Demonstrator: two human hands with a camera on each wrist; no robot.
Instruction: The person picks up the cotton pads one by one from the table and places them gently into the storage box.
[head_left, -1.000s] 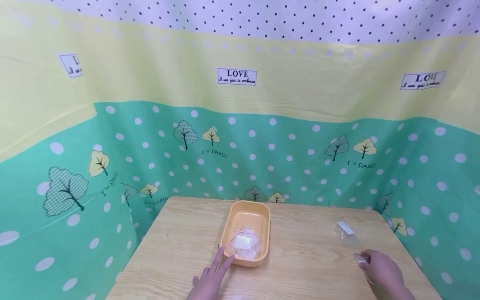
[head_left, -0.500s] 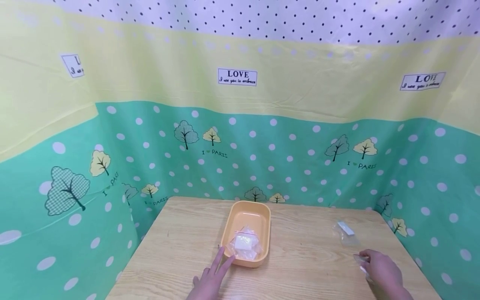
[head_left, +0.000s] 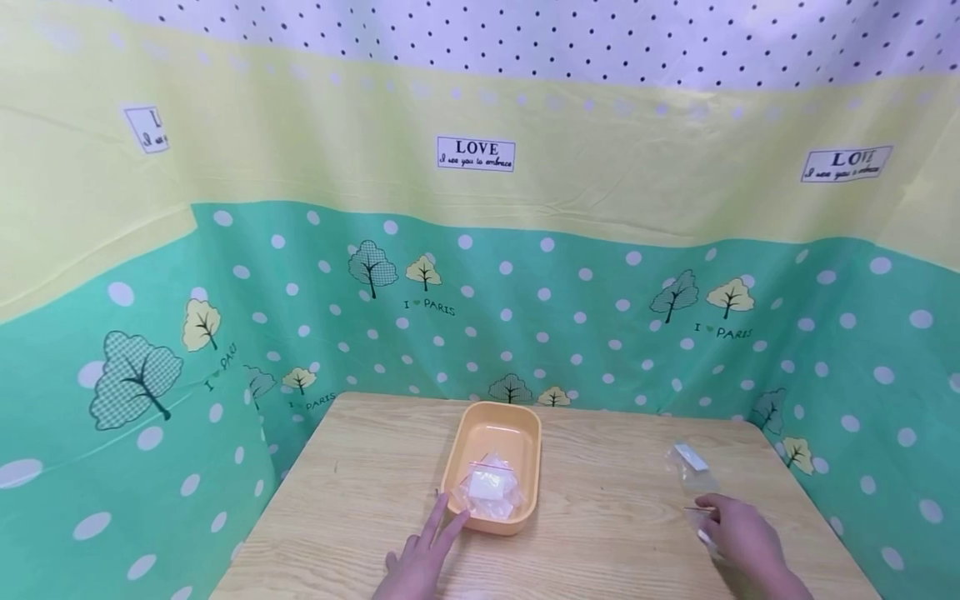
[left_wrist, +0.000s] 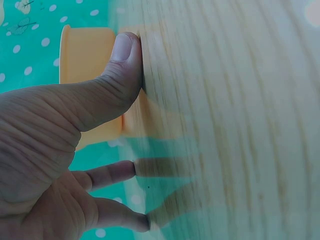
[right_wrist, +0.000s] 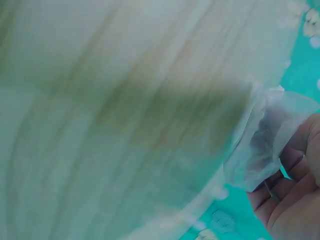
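Left hand, fingers spread, reaches the tray's near left corner | Right hand pinches a clear bag above the worktop, right of the tray | Clear packets lie heaped in the tray's near half | Loose packet lies just beyond the right hand | Dotted green curtain hangs behind

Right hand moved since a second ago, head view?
Yes. The right hand, holding a clear bag, has shifted left, toward the orange tray, judged against the other bag lying on the table.
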